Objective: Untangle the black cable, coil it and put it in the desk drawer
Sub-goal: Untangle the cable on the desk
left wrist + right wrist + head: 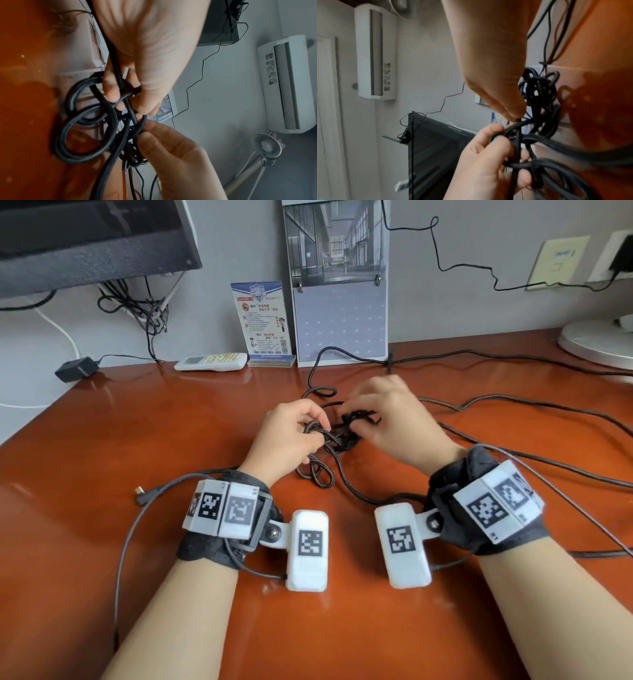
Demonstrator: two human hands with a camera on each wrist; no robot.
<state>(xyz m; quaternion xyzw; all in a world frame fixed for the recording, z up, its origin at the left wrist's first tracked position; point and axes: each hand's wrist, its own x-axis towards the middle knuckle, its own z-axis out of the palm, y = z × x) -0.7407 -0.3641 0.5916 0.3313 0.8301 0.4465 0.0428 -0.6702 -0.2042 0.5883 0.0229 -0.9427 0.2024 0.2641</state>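
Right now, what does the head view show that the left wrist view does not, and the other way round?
Only the head view shows the white remote, the black adapter and the free plug end lying on the desk.

Only the left wrist view shows the air conditioner on the wall and the left hand's fingers curled round cable strands from below.

Both show the left hand, the right hand, the tangled black cable between them, and the calendar.
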